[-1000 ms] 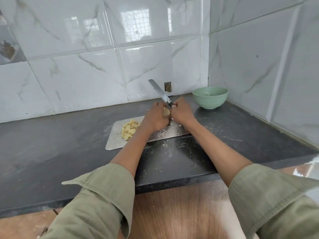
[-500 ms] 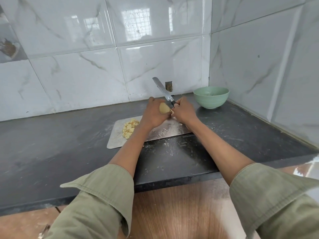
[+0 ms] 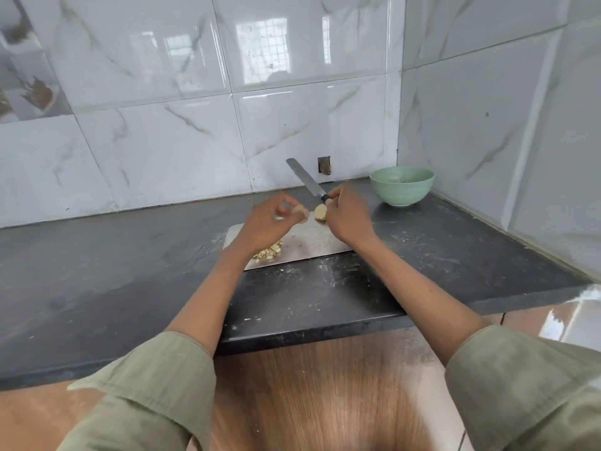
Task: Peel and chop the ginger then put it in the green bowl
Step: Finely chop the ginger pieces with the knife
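Two ginger pieces (image 3: 320, 212): our left hand (image 3: 270, 222) pinches one, our right hand (image 3: 348, 216) grips one plus the knife (image 3: 305, 180). Left of the green bowl (image 3: 402, 186), they look small, firm, slippery; we'd pinch the flanks.

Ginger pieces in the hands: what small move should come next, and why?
Probably lower the ginger piece in the left hand onto the steel board for chopping: the right hand holds the knife and another piece, and the green bowl looks empty.

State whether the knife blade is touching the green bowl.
Apart. The head view shows the knife held up in the right hand, with bare counter and wall between its blade and the green bowl.
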A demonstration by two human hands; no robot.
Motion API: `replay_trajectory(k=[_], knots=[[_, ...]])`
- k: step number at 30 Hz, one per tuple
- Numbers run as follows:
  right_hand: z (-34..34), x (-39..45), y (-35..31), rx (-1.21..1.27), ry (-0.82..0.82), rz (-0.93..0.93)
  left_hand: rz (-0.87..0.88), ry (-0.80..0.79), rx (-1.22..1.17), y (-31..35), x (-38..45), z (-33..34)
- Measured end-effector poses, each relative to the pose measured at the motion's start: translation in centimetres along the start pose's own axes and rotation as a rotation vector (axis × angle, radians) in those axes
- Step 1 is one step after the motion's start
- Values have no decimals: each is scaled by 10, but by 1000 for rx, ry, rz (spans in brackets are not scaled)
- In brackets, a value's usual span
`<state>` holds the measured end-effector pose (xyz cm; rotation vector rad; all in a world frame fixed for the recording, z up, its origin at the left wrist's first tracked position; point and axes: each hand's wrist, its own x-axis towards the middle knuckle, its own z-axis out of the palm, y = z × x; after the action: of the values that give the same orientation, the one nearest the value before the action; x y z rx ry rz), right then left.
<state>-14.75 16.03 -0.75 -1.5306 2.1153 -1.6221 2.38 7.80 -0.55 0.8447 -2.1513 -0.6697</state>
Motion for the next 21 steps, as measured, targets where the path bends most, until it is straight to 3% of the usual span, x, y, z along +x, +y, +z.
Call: replay_trajectory(k=[10,21], knots=[[-6,-26,5,-118,-43,13,3,-79,237,-5,-2,9],[-10,-59,2,-465,-69,-89,-11,-173,220,-7,2,4]])
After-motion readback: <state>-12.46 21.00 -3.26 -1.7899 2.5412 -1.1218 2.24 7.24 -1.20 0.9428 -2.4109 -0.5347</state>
